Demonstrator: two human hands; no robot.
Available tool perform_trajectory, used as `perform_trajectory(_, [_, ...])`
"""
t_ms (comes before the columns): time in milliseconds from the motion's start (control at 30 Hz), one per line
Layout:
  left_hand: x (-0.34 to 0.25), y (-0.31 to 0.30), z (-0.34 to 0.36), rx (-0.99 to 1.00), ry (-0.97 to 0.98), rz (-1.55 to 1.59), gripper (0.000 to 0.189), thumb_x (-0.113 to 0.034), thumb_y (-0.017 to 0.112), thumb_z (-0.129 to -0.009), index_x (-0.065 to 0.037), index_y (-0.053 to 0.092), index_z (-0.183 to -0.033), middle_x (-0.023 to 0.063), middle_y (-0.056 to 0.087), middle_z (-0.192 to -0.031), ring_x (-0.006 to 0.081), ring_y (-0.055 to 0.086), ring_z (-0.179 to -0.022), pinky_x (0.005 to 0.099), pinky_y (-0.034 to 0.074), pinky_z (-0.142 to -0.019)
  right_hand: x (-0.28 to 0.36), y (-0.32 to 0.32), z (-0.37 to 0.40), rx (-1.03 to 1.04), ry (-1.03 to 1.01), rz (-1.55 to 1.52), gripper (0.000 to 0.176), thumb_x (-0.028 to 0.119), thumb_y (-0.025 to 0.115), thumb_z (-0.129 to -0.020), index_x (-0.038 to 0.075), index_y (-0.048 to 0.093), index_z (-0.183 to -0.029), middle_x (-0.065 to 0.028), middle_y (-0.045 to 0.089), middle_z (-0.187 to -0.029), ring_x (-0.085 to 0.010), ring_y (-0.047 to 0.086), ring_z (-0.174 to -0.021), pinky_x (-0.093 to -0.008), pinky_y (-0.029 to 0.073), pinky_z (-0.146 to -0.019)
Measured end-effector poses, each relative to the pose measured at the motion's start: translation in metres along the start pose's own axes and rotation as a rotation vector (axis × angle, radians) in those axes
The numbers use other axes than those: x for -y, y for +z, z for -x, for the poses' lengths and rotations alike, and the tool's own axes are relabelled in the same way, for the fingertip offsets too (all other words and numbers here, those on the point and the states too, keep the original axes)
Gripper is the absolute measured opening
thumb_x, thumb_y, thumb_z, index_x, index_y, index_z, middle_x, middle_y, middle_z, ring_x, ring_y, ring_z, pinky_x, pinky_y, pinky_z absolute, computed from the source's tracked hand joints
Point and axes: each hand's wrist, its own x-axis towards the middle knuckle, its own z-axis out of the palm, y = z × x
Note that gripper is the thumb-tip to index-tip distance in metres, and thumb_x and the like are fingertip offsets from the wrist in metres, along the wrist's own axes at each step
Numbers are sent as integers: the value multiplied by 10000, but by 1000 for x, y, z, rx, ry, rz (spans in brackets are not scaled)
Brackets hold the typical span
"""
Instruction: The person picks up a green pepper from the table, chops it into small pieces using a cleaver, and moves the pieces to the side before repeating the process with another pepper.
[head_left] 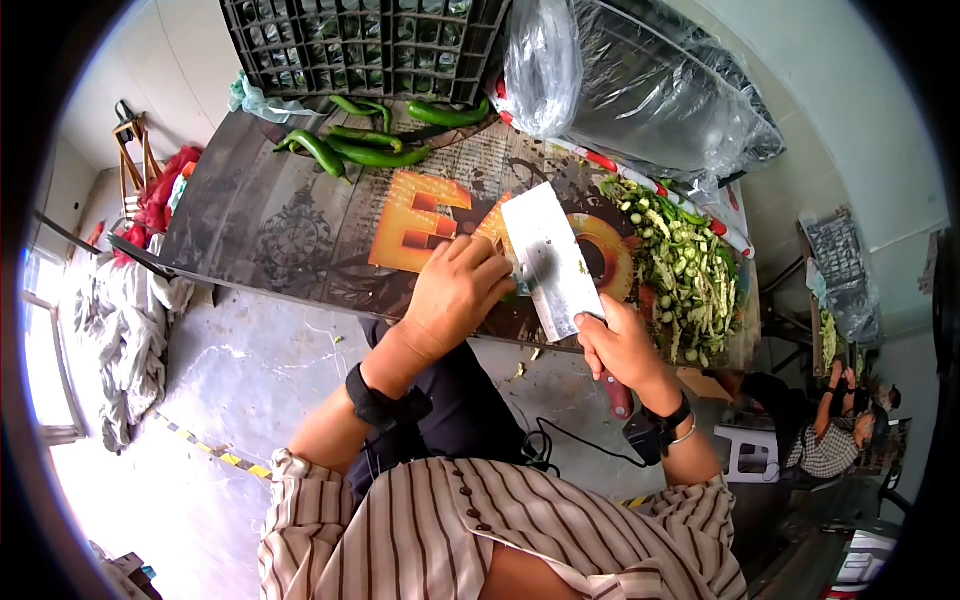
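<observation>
My right hand (620, 345) grips the reddish-brown handle of a cleaver (550, 262), whose broad blade lies across the board-topped table (300, 215). Just left of the blade, my left hand (460, 295) is closed with curled fingers. A bit of green pepper (521, 287) shows at its fingertips, mostly hidden by the hand and blade. To the right of the cleaver, a heap of sliced green peppers (692, 275) spreads to the table edge. Several whole green peppers (375, 155) lie at the back left.
Behind the peppers stands a black plastic crate (360, 45). A container wrapped in clear plastic (660, 85) sits at the back right. At far right a person (825, 440) sits near a white stool (750, 455). Cloth (120, 335) is heaped on the left.
</observation>
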Motion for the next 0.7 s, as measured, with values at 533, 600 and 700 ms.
perform_trajectory(533, [-9,18,25,-232,27,11,358,-19,673,-692,-81,670,-1045,49,628,-1016,240,609,-916,351,490,-791,5,1,-9,-4,-36,83,162,154,523,-978,12,470,-920,-1,484,-579,-78,464,-426,-258,387,-397])
perform_trajectory(600, [-8,21,24,-247,47,102,388,-4,659,-659,-69,675,-1041,52,634,-1037,243,614,-940,355,505,-824,5,3,-7,5,-29,133,186,161,532,-973,16,456,-886,-8,485,-560,-80,466,-422,-259,384,-396])
perform_trajectory(700, [-7,19,26,-242,42,108,360,1,676,-678,-53,677,-1034,57,635,-1048,253,613,-947,361,511,-842,5,5,-2,2,-25,172,197,160,535,-969,16,452,-865,-18,489,-533,-88,476,-416,-266,389,-398])
